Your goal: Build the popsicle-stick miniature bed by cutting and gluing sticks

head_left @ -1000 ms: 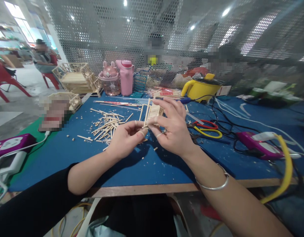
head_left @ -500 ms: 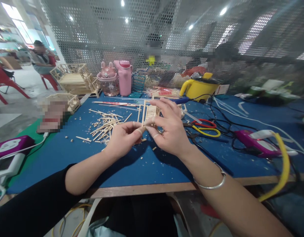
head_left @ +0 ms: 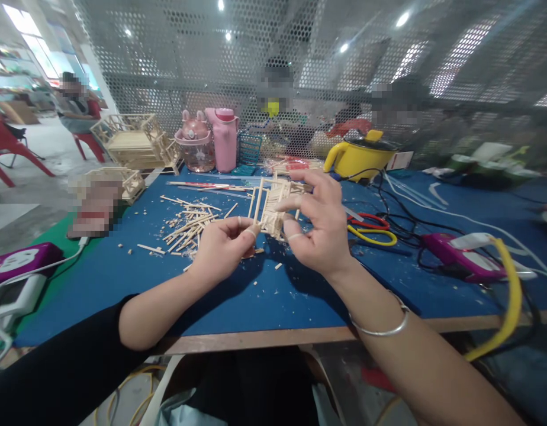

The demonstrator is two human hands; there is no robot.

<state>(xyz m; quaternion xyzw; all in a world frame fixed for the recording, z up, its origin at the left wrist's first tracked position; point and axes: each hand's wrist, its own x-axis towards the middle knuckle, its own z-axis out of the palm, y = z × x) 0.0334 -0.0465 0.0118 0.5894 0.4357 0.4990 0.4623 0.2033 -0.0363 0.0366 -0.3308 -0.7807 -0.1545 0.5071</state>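
A small wooden stick model (head_left: 272,207), with slatted rows and a post frame on its left side, is held up above the blue table. Pinched between finger and thumb, its lower left corner is in my left hand (head_left: 227,245). My right hand (head_left: 320,228) is at the model's right side, its fingers curved and spread apart. Its thumb and index fingertips lie close to the slats; whether they touch cannot be made out. Pale tape or finger covers wrap some fingertips. Loose cut wooden sticks (head_left: 191,228) lie in a pile left of my hands.
Scissors (head_left: 371,231) with red and yellow handles lie right of my hand, near cables. A yellow pot (head_left: 366,158), a pink bottle (head_left: 224,142) and larger stick models (head_left: 134,142) stand at the back. A phone (head_left: 96,207) and purple power strips (head_left: 464,257) lie at the sides.
My right hand has moved right, away from my left fingertips, and its fingers have spread. More of the stick model shows now. My left hand keeps its pinch in nearly the same place.
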